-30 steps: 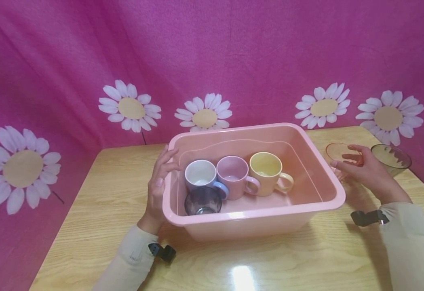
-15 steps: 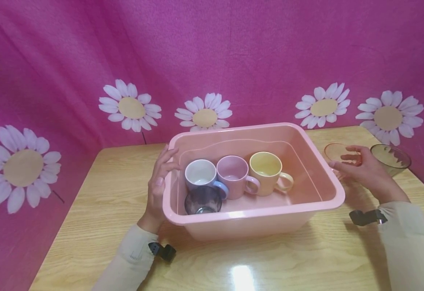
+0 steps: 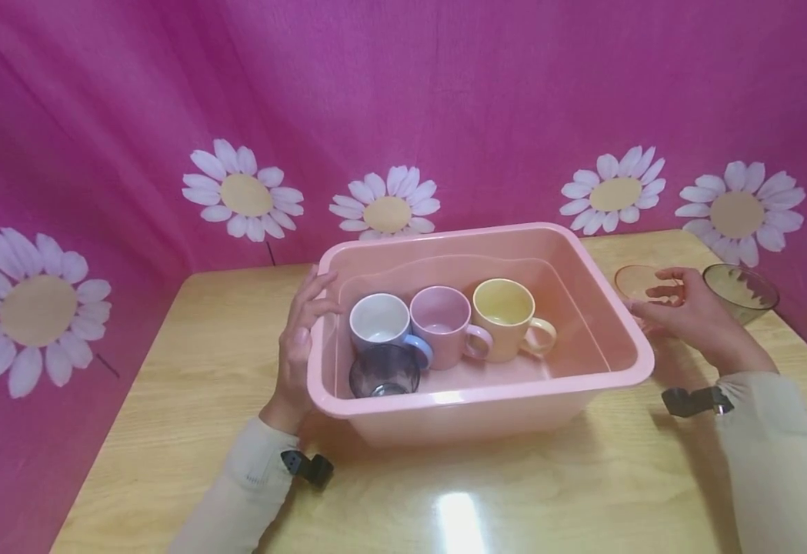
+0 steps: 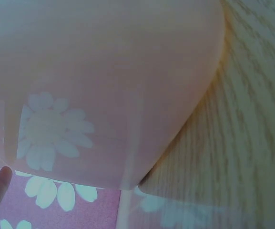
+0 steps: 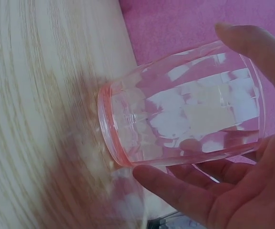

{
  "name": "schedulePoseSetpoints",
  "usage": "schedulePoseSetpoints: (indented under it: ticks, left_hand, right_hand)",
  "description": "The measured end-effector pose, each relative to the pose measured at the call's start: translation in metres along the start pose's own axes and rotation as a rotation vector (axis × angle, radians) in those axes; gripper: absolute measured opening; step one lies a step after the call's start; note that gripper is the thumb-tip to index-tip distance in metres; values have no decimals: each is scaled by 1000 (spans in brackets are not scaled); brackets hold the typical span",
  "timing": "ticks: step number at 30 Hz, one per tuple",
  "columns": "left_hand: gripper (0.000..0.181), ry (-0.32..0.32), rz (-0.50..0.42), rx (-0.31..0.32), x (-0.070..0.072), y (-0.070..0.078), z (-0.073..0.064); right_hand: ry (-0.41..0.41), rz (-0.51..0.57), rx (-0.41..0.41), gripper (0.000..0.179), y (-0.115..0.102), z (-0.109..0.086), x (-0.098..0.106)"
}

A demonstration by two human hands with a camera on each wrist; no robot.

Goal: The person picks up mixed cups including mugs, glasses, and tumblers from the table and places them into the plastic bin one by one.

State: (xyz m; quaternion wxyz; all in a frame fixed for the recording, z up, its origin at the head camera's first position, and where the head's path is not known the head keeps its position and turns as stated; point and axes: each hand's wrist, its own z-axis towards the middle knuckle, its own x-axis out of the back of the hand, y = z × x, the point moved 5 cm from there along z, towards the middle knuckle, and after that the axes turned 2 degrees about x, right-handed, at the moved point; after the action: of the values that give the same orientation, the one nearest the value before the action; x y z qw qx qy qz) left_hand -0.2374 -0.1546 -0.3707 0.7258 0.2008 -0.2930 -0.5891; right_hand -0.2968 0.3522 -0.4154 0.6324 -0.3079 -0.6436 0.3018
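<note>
A pink plastic tub (image 3: 445, 423) stands on the table, and my left hand (image 3: 298, 354) grips its left rim with the fingers hooked over the edge. Inside are a white mug with a blue handle (image 3: 378, 319), a lilac mug (image 3: 441, 331), a yellow mug (image 3: 504, 319) and a dark tinted glass (image 3: 384, 373). To the right of the tub my right hand (image 3: 694, 315) holds a clear pinkish-orange glass (image 5: 175, 112) between thumb and fingers. In the right wrist view the glass's base is close to the tabletop; I cannot tell whether it touches.
An olive-green tinted glass (image 3: 745, 300) stands just behind my right hand, near the table's right edge. The wooden table (image 3: 403, 500) backs onto a magenta cloth (image 3: 403, 92) with daisy prints. The tub's right end has bare floor beside the yellow mug.
My right hand has shifted slightly left toward the tub with the pinkish-orange glass. The head view has tilted a little; my left hand and the tub's contents stay as they were.
</note>
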Motion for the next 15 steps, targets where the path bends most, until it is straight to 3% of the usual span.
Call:
schedulePoseSetpoints:
  ticks: [8, 15]
  left_hand:
    - [36, -4, 8, 4, 0, -1, 0]
    - [39, -4, 14, -17, 0, -3, -1]
  right_hand:
    - [14, 76, 33, 86, -2, -1, -3]
    - [36, 76, 40, 87, -5, 1, -3]
